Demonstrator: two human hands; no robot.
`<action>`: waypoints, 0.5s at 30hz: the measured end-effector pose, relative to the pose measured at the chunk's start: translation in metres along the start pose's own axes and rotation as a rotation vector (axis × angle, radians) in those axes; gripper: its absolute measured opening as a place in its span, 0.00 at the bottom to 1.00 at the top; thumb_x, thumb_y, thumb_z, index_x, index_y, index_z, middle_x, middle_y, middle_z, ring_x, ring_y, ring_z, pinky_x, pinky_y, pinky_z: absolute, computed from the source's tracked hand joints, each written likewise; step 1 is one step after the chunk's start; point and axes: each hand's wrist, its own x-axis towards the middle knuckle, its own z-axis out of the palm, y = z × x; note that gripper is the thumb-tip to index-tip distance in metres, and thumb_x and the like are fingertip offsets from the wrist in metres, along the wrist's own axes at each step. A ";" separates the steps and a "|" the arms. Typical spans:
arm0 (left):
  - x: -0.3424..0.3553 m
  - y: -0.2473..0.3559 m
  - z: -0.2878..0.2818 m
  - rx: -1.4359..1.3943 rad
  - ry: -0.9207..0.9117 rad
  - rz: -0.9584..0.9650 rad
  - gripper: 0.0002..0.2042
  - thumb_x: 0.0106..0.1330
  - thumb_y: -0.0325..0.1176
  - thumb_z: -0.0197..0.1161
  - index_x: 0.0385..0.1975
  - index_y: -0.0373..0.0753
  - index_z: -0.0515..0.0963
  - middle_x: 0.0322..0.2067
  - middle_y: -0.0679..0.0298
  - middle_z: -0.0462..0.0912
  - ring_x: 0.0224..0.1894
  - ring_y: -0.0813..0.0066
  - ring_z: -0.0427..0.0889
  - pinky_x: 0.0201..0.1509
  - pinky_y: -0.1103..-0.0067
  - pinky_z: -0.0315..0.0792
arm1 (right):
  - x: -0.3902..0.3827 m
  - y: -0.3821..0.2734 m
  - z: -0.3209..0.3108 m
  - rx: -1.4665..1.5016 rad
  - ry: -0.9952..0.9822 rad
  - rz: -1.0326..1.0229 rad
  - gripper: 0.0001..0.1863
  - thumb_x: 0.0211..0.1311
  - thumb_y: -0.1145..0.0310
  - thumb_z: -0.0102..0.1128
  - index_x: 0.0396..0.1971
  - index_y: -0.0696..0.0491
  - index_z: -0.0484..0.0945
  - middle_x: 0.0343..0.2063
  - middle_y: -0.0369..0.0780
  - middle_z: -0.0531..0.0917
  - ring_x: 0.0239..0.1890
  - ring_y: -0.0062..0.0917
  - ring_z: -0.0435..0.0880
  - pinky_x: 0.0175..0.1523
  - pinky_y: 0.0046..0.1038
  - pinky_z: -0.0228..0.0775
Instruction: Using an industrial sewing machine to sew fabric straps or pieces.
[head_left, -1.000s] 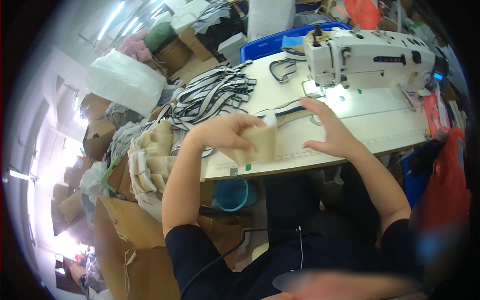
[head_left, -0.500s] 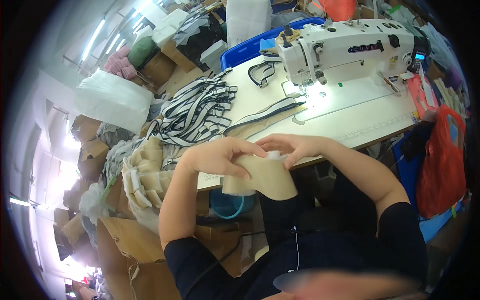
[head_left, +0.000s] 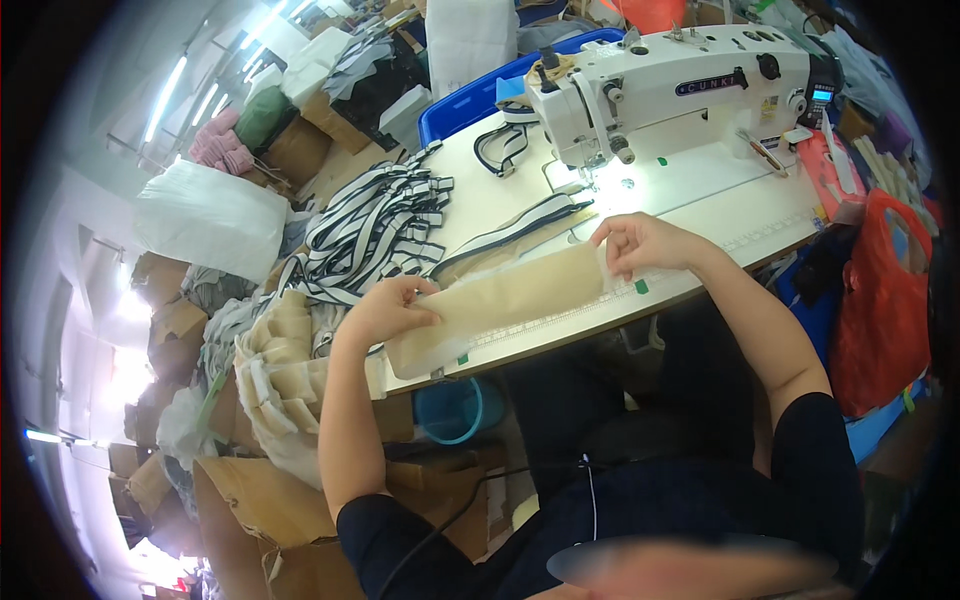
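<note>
A long beige padded fabric strip [head_left: 515,295] is stretched out over the front edge of the white sewing table. My left hand [head_left: 385,312] pinches it close to its left end, thumb on top. At the right end, my right hand [head_left: 640,246] grips the strip with bent fingers. Just behind it lies a black-and-white striped strap [head_left: 520,222] on beige cloth, its far end by the lit needle area of the white sewing machine [head_left: 680,90].
Many striped straps [head_left: 375,225] are heaped on the table's left. Folded beige padded pieces [head_left: 275,370] hang at its left edge. A blue bucket [head_left: 448,410] and a cardboard box [head_left: 255,510] stand below. A red plastic bag [head_left: 880,310] hangs at the right.
The beige strip was curled between my hands in front of the table. Now it is drawn out flat over the table edge, and my right hand has moved right and away from the left.
</note>
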 end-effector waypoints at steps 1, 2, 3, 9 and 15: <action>0.009 -0.010 0.007 0.002 0.008 0.041 0.16 0.49 0.33 0.71 0.39 0.38 0.81 0.24 0.66 0.75 0.25 0.79 0.72 0.30 0.80 0.68 | 0.001 0.004 -0.004 -0.064 0.048 0.005 0.20 0.53 0.78 0.62 0.47 0.60 0.72 0.26 0.38 0.80 0.29 0.18 0.80 0.38 0.23 0.75; 0.017 -0.010 0.015 -0.019 0.023 0.052 0.16 0.49 0.33 0.71 0.39 0.38 0.81 0.25 0.66 0.76 0.26 0.78 0.73 0.32 0.80 0.68 | 0.004 0.009 -0.004 -0.065 0.054 0.006 0.20 0.53 0.78 0.62 0.47 0.60 0.72 0.26 0.38 0.80 0.29 0.18 0.80 0.38 0.23 0.75; 0.023 -0.010 0.022 -0.040 0.038 0.063 0.16 0.48 0.33 0.71 0.39 0.38 0.80 0.26 0.65 0.78 0.27 0.77 0.74 0.33 0.79 0.69 | 0.005 0.014 -0.003 -0.179 0.106 0.008 0.20 0.53 0.76 0.63 0.48 0.60 0.72 0.27 0.38 0.80 0.31 0.18 0.80 0.40 0.23 0.74; 0.042 0.006 0.048 0.184 0.001 0.039 0.21 0.50 0.35 0.69 0.46 0.38 0.80 0.37 0.53 0.83 0.41 0.60 0.82 0.46 0.74 0.73 | 0.011 0.005 0.018 -0.568 0.446 -0.007 0.26 0.52 0.71 0.68 0.53 0.56 0.72 0.29 0.37 0.79 0.32 0.18 0.77 0.40 0.22 0.70; 0.044 0.005 0.049 0.156 0.103 0.024 0.21 0.49 0.35 0.69 0.46 0.37 0.79 0.37 0.53 0.83 0.39 0.61 0.82 0.45 0.74 0.73 | 0.009 0.006 0.005 -0.365 0.243 0.058 0.30 0.53 0.72 0.67 0.57 0.54 0.68 0.26 0.35 0.77 0.34 0.19 0.78 0.42 0.25 0.71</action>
